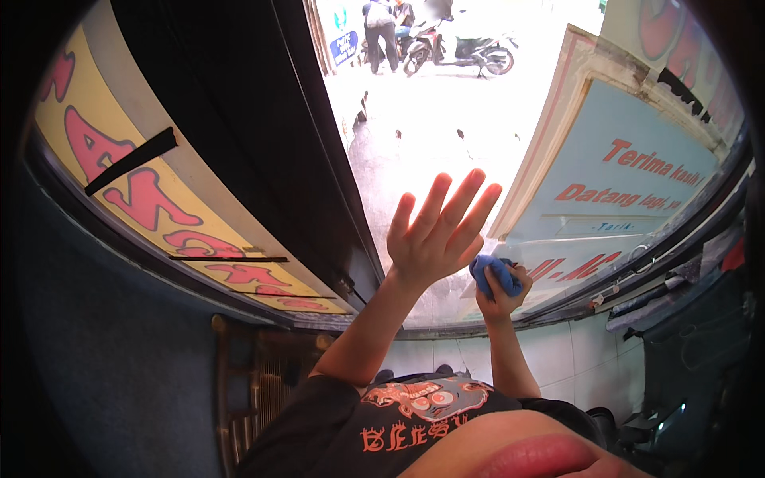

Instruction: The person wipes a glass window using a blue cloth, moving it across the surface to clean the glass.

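Note:
My left hand [437, 231] is raised with its palm flat and fingers spread, set against the bright view outside. It appears to be at a glass pane, but I cannot tell whether it touches. Lower and to the right, my right hand [506, 291] grips a bunched blue cloth [496, 275]. The cloth sits close to the lower left corner of a light blue poster [629, 155] with red lettering. Between the two hands is a small gap.
On the left stands a dark frame [215, 119] beside a yellow sign [131, 167] with red letters. A slatted wooden chair [275, 382] is at lower left. White floor tiles [550, 350] lie below right. Outside are a parked motorcycle [474, 54] and people [381, 32].

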`<action>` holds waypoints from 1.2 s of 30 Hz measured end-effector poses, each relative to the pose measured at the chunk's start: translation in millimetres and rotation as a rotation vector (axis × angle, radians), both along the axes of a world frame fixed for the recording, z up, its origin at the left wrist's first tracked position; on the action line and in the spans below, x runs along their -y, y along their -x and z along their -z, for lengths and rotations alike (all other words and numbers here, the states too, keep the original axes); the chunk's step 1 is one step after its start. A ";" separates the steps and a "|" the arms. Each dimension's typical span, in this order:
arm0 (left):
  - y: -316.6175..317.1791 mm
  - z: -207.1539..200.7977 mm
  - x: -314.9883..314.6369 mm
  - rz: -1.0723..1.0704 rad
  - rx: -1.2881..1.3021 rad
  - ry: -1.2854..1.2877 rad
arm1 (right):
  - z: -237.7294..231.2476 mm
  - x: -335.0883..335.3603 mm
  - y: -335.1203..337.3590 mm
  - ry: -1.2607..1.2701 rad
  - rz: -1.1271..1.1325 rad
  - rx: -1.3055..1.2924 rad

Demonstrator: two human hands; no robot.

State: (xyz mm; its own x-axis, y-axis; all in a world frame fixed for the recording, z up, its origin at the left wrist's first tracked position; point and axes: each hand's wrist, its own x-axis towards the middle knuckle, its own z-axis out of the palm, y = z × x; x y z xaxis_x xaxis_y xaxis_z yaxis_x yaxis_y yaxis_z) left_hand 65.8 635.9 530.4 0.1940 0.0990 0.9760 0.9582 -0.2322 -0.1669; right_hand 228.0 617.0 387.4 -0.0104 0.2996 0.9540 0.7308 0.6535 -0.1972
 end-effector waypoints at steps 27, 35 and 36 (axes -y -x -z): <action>-3.8 -0.2 -1.3 0.003 0.087 0.007 | -2.6 -1.6 -6.2 0.008 -0.106 0.003; -2.9 1.5 0.2 -0.020 0.069 0.012 | -4.4 -3.9 -4.9 -0.034 -0.082 0.018; -3.1 1.7 0.1 -0.022 0.068 0.012 | -5.2 -4.8 -5.2 -0.054 -0.081 0.020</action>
State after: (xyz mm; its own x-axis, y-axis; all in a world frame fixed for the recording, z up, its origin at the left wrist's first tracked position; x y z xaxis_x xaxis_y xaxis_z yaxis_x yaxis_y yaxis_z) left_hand 68.9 635.8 528.7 0.1249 0.1138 0.9856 0.9721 -0.2129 -0.0986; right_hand 233.2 621.8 392.6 -0.0515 0.2450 0.9682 0.6789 0.7196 -0.1459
